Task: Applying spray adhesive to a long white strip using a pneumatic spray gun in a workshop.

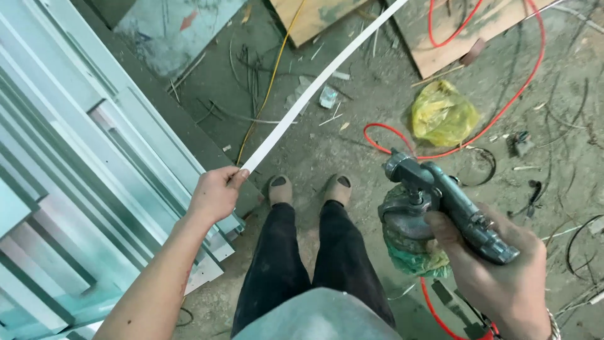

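Note:
My left hand (216, 194) pinches the near end of a long thin white strip (321, 80) that runs up and to the right out of view. My right hand (503, 271) grips a grey metal spray gun (450, 201) whose cup (406, 233) is wrapped in green plastic. A red hose (434, 311) leaves the gun's base. My legs in black trousers and two shoes (308, 189) stand on the dirty floor between the hands.
Pale blue-green framed panels (88, 182) lie stacked on the left, close to my left arm. On the floor lie a yellow plastic bag (442, 113), red hose loops (503, 104), a yellow cable (270, 88), wooden boards (453, 31), wires and scraps.

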